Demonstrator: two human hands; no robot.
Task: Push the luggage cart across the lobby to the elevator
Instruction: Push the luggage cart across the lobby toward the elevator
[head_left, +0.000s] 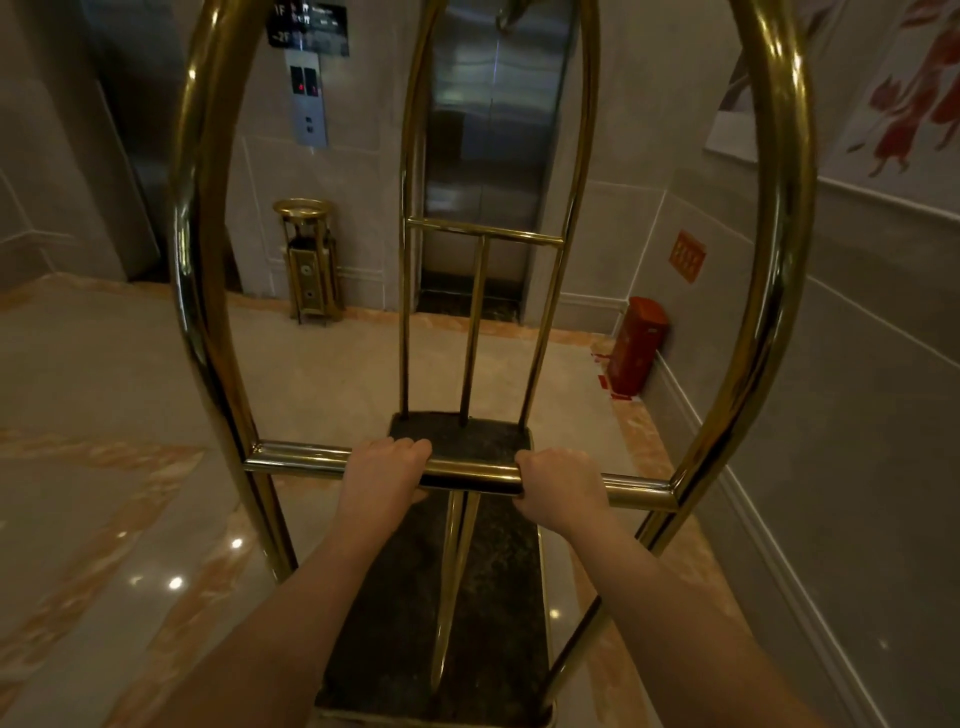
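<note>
Straight ahead of the luggage cart (467, 597), w/ its long axis aimed at them, stand the shut elevator doors (488, 130), near. Left hand (382, 470) & right hand (561, 480) both wrap fingers round the crossbar (467, 470), side by side, neither nearer.

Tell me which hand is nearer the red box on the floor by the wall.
Right. The right hand grips the cart's crossbar on the side toward the red box; the left hand grips the same bar farther from it.
</note>
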